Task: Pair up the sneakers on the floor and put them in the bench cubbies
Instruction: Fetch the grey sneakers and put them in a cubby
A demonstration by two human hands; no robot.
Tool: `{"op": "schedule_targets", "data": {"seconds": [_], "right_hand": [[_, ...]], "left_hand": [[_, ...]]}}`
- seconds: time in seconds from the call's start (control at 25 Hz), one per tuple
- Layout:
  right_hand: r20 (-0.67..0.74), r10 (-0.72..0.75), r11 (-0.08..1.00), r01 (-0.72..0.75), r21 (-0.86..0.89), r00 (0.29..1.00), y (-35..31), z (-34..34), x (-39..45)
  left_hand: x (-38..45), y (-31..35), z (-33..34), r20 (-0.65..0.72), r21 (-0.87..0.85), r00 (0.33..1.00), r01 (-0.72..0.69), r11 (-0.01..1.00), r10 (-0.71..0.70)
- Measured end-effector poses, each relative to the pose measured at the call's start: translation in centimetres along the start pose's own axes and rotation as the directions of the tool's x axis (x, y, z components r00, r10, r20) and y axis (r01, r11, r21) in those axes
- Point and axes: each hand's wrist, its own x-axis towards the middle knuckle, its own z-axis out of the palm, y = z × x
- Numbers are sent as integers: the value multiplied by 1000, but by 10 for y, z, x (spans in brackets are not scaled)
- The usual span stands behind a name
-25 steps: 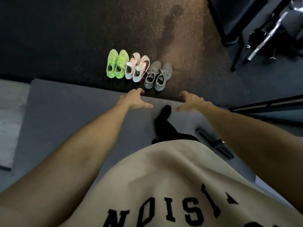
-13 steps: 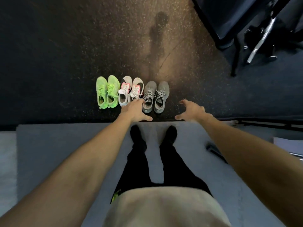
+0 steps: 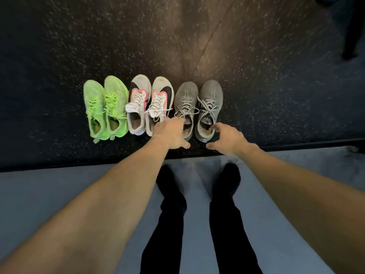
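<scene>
Grey knit sneakers [image 3: 198,107] sit as the right-hand pair in a row of three on the speckled rubber floor [image 3: 276,76], toes pointing to twelve o'clock, with the white-and-pink pair [image 3: 150,103] touching at their nine o'clock and the lime green pair [image 3: 106,105] beyond that. Your left hand [image 3: 170,135] hovers over the heel of the left grey shoe, your right hand [image 3: 227,137] over the heel of the right one; on both, the grip is apart, fingers spread and closed on nothing. Pairing looks done already, so you seem to be at the pick-up of the first pair. Next, hook your fingers into each heel opening and lift. At six o'clock your dark-trousered legs [image 3: 171,214] stand on a pale grey mat [image 3: 59,194]; no bench cubbies are in view.
</scene>
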Motion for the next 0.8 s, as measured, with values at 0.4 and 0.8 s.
{"op": "schedule_targets", "data": {"seconds": [0.4,0.8], "right_hand": [[-35,-75,991,70,-114,997,55,121,168],[-303,-157,974,97,-205,940,41,84,126]], "left_hand": [[141,-32,150,-6,209,1000,0,978,1],[113,-16,128,-234,233,972,33,972,23]]}}
